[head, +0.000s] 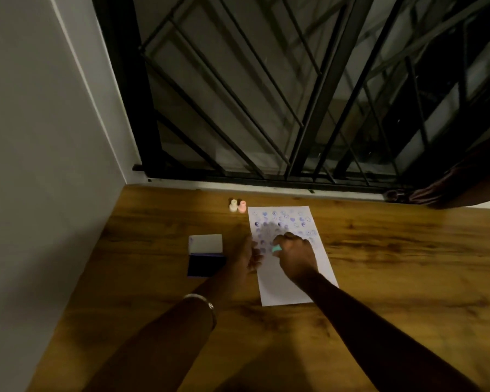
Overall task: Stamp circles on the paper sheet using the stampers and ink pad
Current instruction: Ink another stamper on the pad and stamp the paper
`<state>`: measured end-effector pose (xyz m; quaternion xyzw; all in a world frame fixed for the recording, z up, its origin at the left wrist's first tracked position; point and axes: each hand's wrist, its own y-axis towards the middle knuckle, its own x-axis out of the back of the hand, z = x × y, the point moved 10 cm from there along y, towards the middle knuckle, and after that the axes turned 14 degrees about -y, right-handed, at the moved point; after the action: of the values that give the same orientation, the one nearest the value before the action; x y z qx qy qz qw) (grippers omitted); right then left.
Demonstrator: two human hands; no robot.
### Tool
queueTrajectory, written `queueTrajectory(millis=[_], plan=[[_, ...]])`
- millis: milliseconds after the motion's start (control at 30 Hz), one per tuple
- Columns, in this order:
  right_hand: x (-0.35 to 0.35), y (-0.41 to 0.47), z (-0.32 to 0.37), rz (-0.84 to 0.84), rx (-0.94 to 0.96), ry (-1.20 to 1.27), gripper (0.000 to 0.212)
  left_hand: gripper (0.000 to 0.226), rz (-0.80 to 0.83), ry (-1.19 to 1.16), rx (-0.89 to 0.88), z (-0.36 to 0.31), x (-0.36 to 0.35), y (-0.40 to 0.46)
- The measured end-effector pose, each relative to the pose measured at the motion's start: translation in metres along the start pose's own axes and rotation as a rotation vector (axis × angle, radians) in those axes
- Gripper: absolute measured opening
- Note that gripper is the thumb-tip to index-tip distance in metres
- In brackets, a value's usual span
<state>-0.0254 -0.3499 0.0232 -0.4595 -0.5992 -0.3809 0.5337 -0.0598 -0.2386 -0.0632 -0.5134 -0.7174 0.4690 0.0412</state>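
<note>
A white paper sheet lies on the wooden table, its upper half covered with blue stamped marks. My right hand is over the middle of the sheet, shut on a teal stamper pointing down at the paper. My left hand rests flat on the sheet's left edge, fingers apart. The open ink pad, dark blue with its white lid folded back, sits left of my left hand. A cream stamper and a pink stamper stand upright just beyond the sheet's far left corner.
A grey wall borders the table on the left. A black metal window grille runs along the far edge. Dark cloth hangs at the far right. A metal bangle is on my left wrist.
</note>
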Motion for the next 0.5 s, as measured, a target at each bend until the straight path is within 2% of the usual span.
queueTrajectory(millis=[67, 233, 500], plan=[[0.005, -0.001, 0.021, -0.031, 0.082, 0.005, 0.027, 0.041, 0.041, -0.068, 0.019, -0.005, 0.008, 0.002], [0.021, -0.005, 0.071, -0.113, 0.228, -0.022, 0.034, 0.072, 0.094, -0.201, 0.033, -0.017, 0.015, -0.001], [0.025, 0.001, 0.095, -0.137, 0.219, 0.030, 0.031, 0.069, 0.085, -0.171, 0.021, -0.024, 0.028, -0.003]])
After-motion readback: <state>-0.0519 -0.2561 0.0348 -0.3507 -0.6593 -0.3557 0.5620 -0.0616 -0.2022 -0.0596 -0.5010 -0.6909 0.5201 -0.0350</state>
